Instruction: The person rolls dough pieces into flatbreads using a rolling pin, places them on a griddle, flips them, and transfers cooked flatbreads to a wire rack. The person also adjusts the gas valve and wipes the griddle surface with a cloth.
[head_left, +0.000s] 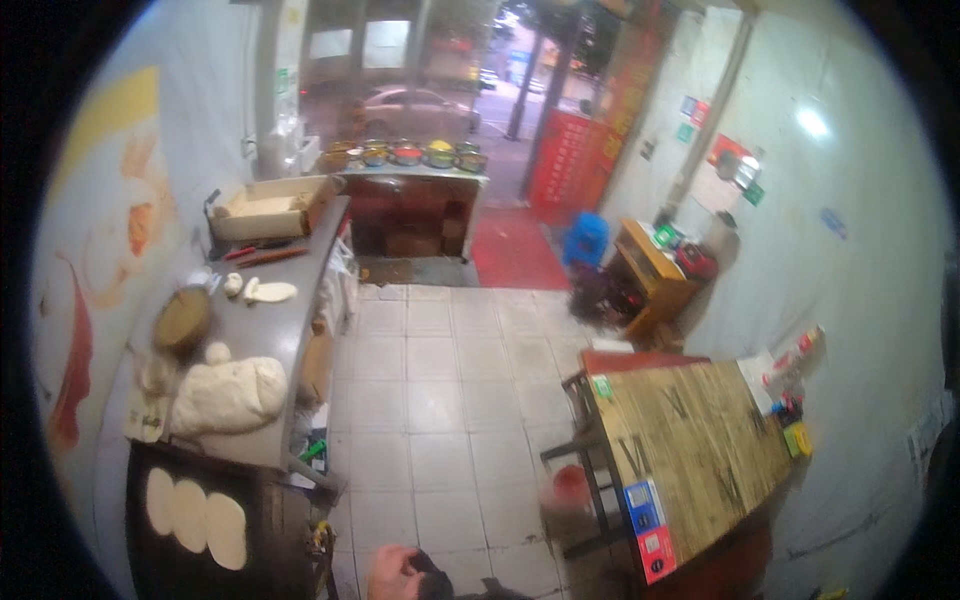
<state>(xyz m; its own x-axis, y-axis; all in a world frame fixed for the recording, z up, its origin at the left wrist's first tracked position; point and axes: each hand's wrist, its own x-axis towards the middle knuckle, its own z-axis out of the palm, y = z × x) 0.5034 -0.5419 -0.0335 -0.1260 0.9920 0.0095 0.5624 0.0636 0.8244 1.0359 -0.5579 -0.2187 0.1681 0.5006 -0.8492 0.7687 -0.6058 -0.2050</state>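
Observation:
At the bottom edge of the view, my left hand (391, 573) has its fingers curled on a dark object (433, 577), too blurred to name. My right hand is out of view. Left of the hand, three flat dough ovals (190, 515) lie side by side, touching, on a black griddle (176, 566). Beyond that, a large mass of dough (232, 396) rests on a metal-topped worktable (281, 326), with a small dough ball (218, 352) against it. Farther along lie a flattened dough piece (274, 292) and a small dough lump (233, 283).
A round brownish container (182, 321) stands by the wall. Rolling pins (271, 256) lie before a cardboard box (262, 222). Several bowls of food (407, 154) line a far counter. At right stand a wooden table (697, 450), a stool (570, 454) and a blue plastic stool (586, 238).

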